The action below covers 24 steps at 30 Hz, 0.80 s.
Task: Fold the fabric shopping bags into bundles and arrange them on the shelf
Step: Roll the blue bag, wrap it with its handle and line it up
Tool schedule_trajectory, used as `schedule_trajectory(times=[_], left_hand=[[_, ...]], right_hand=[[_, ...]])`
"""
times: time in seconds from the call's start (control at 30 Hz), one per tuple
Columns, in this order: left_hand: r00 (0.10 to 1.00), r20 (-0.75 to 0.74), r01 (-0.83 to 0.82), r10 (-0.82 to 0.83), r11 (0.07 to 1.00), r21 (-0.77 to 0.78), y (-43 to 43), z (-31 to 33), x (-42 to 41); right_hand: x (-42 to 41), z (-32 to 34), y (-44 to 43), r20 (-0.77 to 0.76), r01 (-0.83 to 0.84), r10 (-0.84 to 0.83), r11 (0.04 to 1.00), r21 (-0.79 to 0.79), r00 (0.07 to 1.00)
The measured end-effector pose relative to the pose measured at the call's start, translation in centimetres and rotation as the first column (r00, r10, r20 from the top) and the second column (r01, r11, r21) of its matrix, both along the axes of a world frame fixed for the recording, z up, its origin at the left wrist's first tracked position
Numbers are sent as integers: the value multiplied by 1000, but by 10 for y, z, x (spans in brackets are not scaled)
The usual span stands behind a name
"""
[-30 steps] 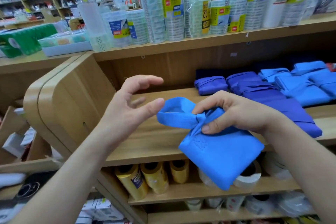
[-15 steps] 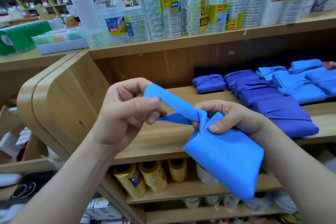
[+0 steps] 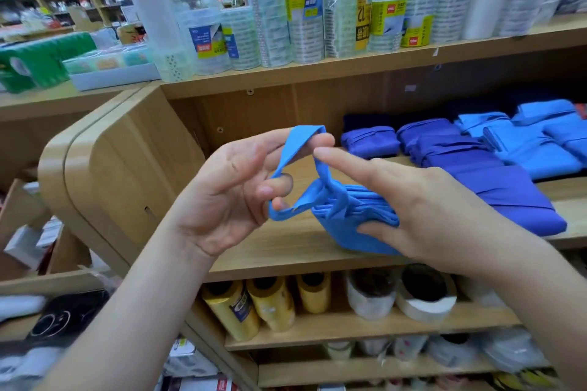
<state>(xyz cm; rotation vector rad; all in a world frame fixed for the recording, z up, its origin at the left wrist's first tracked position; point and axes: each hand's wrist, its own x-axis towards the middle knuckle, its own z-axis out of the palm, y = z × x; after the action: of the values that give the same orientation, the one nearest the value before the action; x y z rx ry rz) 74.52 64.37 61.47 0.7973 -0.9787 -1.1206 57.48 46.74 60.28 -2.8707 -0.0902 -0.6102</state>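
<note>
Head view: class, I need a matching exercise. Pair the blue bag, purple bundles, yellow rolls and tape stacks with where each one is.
Things
1. blue bag
2. purple bundles
3. yellow rolls
4. tape stacks

Places
A. on the top shelf
B. held by the left hand and right hand
C. on the lower shelf
D. on the middle shelf

Pairs: 1-B, 2-D, 3-C, 4-A
</note>
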Motion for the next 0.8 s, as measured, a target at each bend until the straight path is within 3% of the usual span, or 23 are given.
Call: schedule_trajectory(times=[0.1, 0.23, 0.33, 0.43, 0.63, 0.7, 0.8], left_hand=[[1000, -12, -14, 14, 1000, -19, -7, 0, -11], [982, -154, -115, 114, 993, 2, -14, -7, -25], [865, -187, -429, 467, 879, 207, -15, -17, -25], [757, -111, -590, 644, 746, 309, -20, -22, -32], [585, 366, -808, 724, 558, 189, -27, -32, -31], [601, 397, -794, 693, 575, 197, -28, -32, -28], [689, 313, -724, 654, 643, 250, -30, -32, -32]], right_hand=[[11, -10, -2, 118, 74, -43, 960, -270, 992], [20, -18, -7, 287, 136, -62, 960, -244, 956], [16, -30, -10, 402, 44, 6, 992, -116, 916], [15, -42, 1, 478, -108, 77, 993, 38, 875], [14, -50, 17, 501, -265, 72, 907, 327, 863], [14, -48, 21, 503, -300, 55, 856, 421, 863], [18, -50, 25, 483, -302, -47, 725, 619, 874]])
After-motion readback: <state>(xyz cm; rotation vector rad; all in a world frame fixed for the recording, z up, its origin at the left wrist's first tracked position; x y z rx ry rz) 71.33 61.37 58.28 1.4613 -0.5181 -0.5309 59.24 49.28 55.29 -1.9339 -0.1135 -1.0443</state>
